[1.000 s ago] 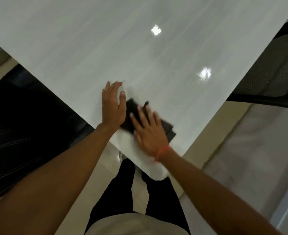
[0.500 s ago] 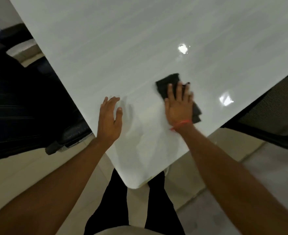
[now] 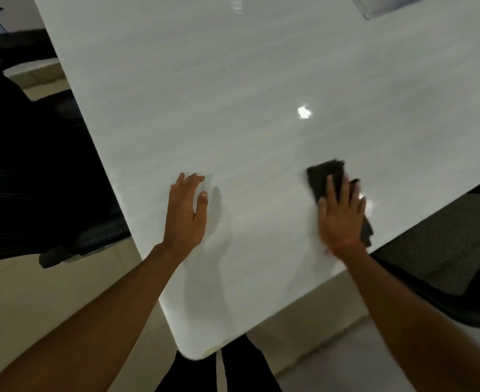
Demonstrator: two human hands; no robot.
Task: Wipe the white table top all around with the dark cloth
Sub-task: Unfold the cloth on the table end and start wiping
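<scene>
Cloth (image 3: 325,176) under right hand (image 3: 341,213) near table edge (image 3: 403,230)

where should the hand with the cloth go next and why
Probably sweep the right hand, pressing flat on the dark cloth, away from the body toward the far stretch of the white table top. The cloth lies close to the right edge by the mesh chair, and the left hand braces flat nearby.

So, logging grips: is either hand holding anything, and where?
Neither grips. The right hand presses flat on the cloth's near part; the left hand rests on the table.
</scene>
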